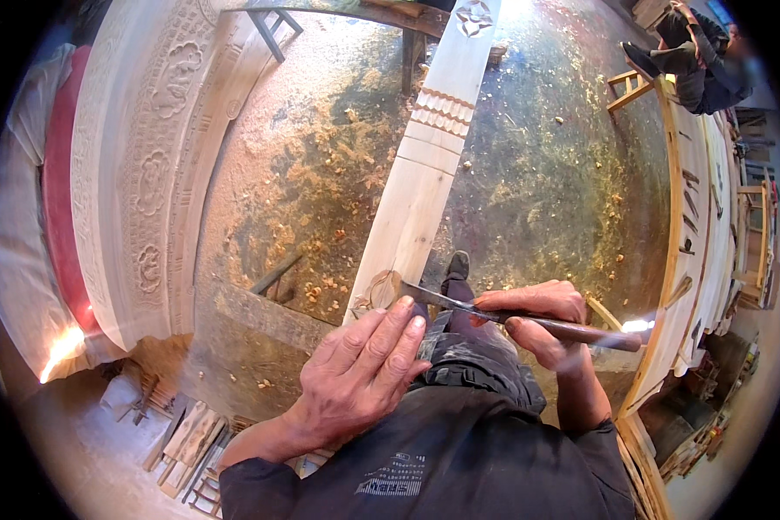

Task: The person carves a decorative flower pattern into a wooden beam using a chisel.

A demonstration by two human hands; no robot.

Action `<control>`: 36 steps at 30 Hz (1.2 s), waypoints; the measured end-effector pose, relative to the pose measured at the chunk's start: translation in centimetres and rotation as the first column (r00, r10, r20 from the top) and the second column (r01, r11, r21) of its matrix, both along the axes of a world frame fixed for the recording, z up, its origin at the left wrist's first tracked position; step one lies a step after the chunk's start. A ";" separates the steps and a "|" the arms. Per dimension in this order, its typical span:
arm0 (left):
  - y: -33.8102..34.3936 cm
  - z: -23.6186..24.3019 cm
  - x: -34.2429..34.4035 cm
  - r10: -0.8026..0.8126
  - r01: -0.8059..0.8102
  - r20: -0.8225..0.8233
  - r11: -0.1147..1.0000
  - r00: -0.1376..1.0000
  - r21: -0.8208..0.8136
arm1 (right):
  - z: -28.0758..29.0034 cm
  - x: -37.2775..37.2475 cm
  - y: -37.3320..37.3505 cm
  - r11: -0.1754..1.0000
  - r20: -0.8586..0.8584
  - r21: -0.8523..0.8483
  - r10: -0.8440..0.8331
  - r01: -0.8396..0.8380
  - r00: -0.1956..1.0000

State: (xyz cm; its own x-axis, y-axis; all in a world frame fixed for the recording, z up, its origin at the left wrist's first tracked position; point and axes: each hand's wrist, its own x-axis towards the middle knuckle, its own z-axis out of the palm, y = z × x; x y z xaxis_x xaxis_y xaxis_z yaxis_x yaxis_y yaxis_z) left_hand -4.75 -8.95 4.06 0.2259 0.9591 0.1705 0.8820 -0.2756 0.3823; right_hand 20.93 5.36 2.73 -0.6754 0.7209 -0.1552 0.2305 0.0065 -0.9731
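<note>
A long pale wooden board (412,204) runs away from me, its near end beside my legs. At that end is a rounded carved motif (378,289). My right hand (542,319) grips a carving chisel (598,334) with a dark handle, held nearly crosswise. The chisel's metal blade slants left, its tip at the edge of the motif. Next to the blade, my left hand (355,364) has its fingers stretched out over the board's near end. The fingertips lie just below the chisel tip; whether they touch it I cannot tell.
Wood shavings (316,225) litter the floor. To the left stands a large carved panel (160,165). A workbench (685,225) with several hand tools is at the right, and a person (702,56) sits beyond it. A wooden support (413,61) is under the board's far part.
</note>
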 end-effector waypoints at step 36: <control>0.3 -0.8 -0.4 -0.058 0.058 -0.006 0.997 0.998 -0.058 | 0.1 -1.6 6.5 0.981 0.021 -0.055 0.188 -0.187 0.982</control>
State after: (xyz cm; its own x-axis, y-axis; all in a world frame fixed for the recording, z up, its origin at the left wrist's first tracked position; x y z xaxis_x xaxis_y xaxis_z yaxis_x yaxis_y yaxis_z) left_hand -5.19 -8.61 3.31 0.2825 0.9525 0.1135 0.8681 -0.3042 0.3923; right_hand 19.38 11.84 2.85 -0.7929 0.5724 -0.2087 0.2553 0.0011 -0.9669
